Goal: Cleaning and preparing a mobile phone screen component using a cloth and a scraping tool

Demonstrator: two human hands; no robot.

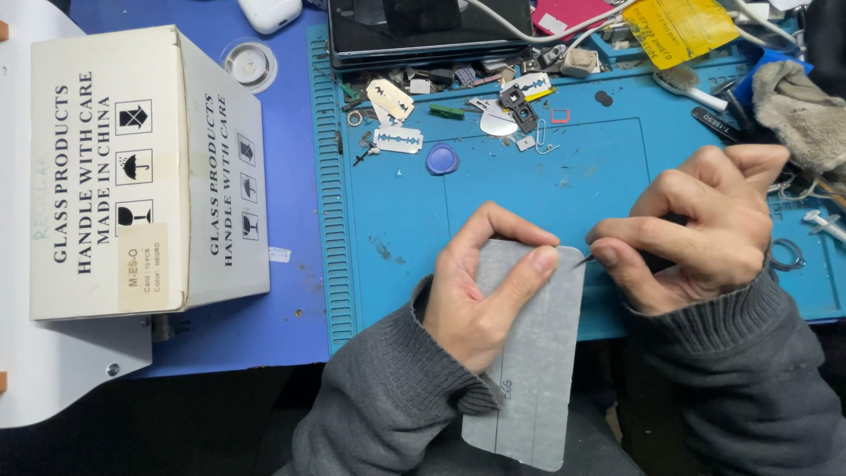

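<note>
My left hand (485,286) holds a flat grey rectangular panel (538,370), the size of a phone, wrapped in a frosted film; thumb and fingers pinch its upper edge. My right hand (696,229) is closed around thin dark tweezers (589,259), whose tip touches the panel's top right corner. Both hands sit over the near edge of a blue work mat (397,220). Grey knitted sleeves cover both wrists.
A white cardboard box (141,167) stands left of the mat. Razor blades (398,139), a blue round cap (442,159), small parts and a paper clip litter the mat's far side. A dark device (423,31), cables, a yellow bag (679,26) and a grey cloth (802,106) lie at the back.
</note>
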